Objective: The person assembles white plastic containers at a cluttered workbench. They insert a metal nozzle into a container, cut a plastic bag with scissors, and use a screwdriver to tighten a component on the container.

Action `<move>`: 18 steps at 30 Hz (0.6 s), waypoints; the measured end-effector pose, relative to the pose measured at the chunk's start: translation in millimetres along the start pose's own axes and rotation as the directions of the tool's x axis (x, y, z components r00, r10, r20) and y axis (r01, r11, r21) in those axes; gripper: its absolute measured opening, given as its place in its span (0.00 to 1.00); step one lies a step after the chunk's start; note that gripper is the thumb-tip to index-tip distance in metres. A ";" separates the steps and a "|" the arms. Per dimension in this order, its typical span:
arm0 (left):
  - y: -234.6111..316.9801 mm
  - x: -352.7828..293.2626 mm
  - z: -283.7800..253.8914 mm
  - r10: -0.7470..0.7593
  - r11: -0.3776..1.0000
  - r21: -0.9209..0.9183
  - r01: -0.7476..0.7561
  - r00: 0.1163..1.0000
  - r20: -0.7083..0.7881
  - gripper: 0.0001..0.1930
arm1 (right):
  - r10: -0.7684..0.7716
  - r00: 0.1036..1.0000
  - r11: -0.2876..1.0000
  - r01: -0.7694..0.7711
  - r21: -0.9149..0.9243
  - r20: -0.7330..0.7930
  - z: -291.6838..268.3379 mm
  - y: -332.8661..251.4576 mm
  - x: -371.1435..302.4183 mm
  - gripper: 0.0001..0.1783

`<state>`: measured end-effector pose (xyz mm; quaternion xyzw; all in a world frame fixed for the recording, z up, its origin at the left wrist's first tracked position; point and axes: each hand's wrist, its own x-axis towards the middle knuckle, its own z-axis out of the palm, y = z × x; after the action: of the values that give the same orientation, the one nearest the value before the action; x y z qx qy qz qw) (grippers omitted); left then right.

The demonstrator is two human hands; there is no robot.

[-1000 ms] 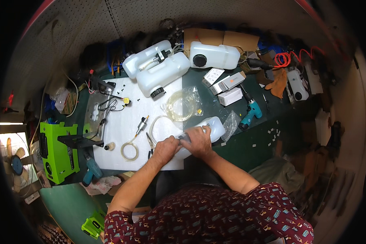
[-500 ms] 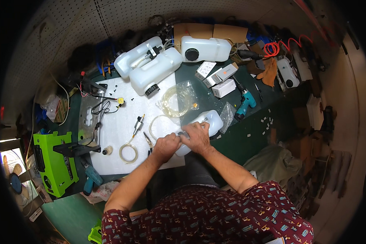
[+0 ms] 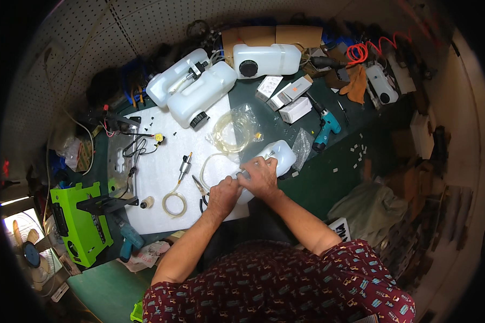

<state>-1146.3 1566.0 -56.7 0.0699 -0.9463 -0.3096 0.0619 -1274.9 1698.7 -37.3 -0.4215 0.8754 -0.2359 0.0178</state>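
A translucent white plastic tank (image 3: 283,154) lies at the front edge of the bench. My right hand (image 3: 261,176) is closed over it, fingers bent around its middle. Against its near side, my left hand (image 3: 224,192) makes a fist, thumb side toward the right hand; what it grips is hidden. A small grey part (image 3: 244,175) shows between the hands. From beside them a clear hose (image 3: 203,164) curves away to the left. Pliers (image 3: 199,184) lie just left of the left hand. Further left are a small metal cylindrical pump (image 3: 185,166) and a coiled hose piece (image 3: 174,205).
More white tanks (image 3: 202,94) stand at the back, beside small white boxes (image 3: 295,110). A teal drill (image 3: 326,129) and a bubble-wrap piece (image 3: 302,146) lie right. A bagged hose coil (image 3: 234,131) is mid-bench. Left are a metal bracket (image 3: 125,159) and green housing (image 3: 81,223).
The view has shifted slightly, so the bench appears a little turned. Both hands stay at the tank in nearly the same grip.
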 end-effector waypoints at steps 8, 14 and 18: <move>-37.7 27.2 -18.9 0.282 0.959 -0.048 -0.279 0.954 0.105 0.11 | 0.021 0.999 0.998 -0.018 0.067 -0.046 6.0 6.8 -3.4 0.15; -0.2 -1.5 -4.5 -0.006 1.000 -0.030 0.005 1.000 -0.023 0.11 | 0.004 0.994 1.000 -0.002 0.023 -0.112 5.9 0.1 -3.4 0.14; -27.1 21.3 -17.6 0.240 0.971 -0.002 -0.240 0.969 0.065 0.12 | 0.002 0.998 0.999 0.000 0.036 -0.061 4.9 3.2 -1.7 0.14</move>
<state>-1161.9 1530.6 -57.2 -0.0551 -0.9502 -0.2991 0.0681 -1274.9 1699.8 -43.3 -0.4133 0.8713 -0.2645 -0.0013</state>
